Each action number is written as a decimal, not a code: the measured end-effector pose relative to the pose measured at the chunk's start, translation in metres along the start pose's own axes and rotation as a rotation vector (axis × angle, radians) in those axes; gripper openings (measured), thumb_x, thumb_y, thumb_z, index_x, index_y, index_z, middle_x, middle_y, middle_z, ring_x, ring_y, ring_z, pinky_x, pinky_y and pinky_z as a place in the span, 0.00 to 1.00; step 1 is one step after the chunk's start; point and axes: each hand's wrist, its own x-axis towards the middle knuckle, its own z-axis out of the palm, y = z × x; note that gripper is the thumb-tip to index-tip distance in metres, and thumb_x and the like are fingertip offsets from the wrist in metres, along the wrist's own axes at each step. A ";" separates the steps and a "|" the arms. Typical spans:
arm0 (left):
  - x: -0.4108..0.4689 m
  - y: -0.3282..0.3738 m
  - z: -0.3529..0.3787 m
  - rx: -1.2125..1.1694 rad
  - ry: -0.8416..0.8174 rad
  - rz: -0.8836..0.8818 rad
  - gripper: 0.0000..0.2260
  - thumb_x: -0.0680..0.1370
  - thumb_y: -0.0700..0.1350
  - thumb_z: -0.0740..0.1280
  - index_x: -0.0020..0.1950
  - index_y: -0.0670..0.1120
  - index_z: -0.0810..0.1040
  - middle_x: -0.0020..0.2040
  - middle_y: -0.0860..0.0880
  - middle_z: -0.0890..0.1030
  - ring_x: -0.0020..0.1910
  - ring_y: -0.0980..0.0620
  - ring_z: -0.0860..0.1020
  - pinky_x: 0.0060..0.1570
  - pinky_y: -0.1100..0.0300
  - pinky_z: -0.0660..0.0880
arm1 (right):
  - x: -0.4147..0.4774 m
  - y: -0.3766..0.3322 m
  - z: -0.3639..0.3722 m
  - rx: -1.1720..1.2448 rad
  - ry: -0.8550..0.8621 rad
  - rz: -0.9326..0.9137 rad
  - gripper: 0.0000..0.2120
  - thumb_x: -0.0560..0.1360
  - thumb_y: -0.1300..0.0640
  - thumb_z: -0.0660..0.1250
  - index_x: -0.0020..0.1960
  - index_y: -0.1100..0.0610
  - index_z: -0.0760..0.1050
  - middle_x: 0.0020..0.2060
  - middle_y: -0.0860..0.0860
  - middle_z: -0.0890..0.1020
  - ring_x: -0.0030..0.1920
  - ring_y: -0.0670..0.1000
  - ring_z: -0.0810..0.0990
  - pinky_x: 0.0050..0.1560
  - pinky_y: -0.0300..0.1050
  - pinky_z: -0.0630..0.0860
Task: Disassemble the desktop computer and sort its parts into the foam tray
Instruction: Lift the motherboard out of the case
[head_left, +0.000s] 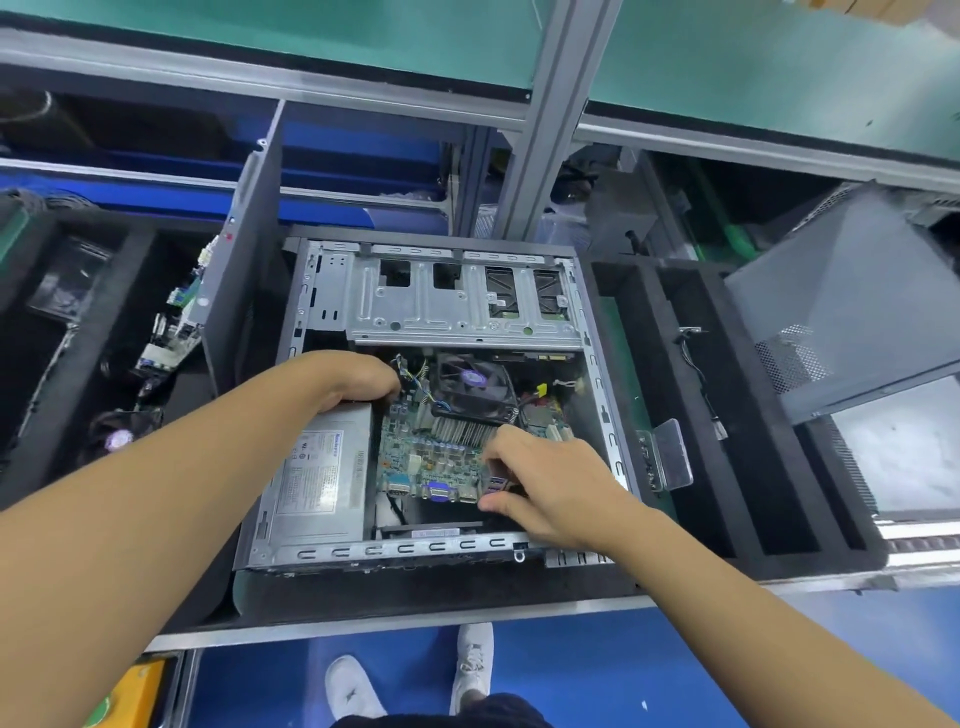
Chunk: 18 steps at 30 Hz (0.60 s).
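**Q:** Where is the motherboard (423, 460) relative to the fingers?

**A:** It sits inside the open computer case (431, 550), between the power supply (322, 478) and the case's right wall. The right hand (550, 486) pinches its near right edge, with the thumb under the port row and the fingers on top beside the cooler fan (470, 384). The left hand (358, 384) covers its far left corner. Those fingers curl downward among the cables with their tips hidden, so a grip cannot be confirmed.

**Q:** Orientation?

**A:** The component side faces up and the port edge points toward the person. The right hand hides part of the board, so its long axis is unclear.

**Q:** Arm pose?

**A:** Both bare forearms reach forward and converge over the case. The case rests in the black foam tray (675, 395).
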 end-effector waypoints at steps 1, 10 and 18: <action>-0.001 -0.001 -0.001 -0.004 -0.010 0.014 0.05 0.78 0.41 0.59 0.43 0.44 0.73 0.51 0.41 0.75 0.43 0.47 0.69 0.49 0.52 0.70 | -0.002 0.002 -0.002 0.023 0.002 0.005 0.14 0.77 0.38 0.61 0.52 0.46 0.63 0.43 0.39 0.67 0.36 0.45 0.67 0.36 0.47 0.66; -0.010 0.001 -0.011 0.129 0.044 0.033 0.12 0.78 0.39 0.54 0.34 0.47 0.63 0.33 0.48 0.65 0.30 0.50 0.58 0.33 0.57 0.57 | 0.004 -0.012 0.002 -0.004 -0.046 0.007 0.17 0.78 0.38 0.60 0.55 0.50 0.64 0.44 0.43 0.70 0.36 0.51 0.72 0.37 0.51 0.71; -0.013 0.000 -0.003 0.121 0.058 0.086 0.12 0.81 0.38 0.53 0.38 0.42 0.68 0.39 0.41 0.68 0.35 0.48 0.65 0.36 0.54 0.63 | -0.005 -0.007 0.002 0.048 0.019 -0.012 0.17 0.78 0.38 0.60 0.57 0.50 0.66 0.48 0.42 0.70 0.38 0.47 0.70 0.36 0.46 0.64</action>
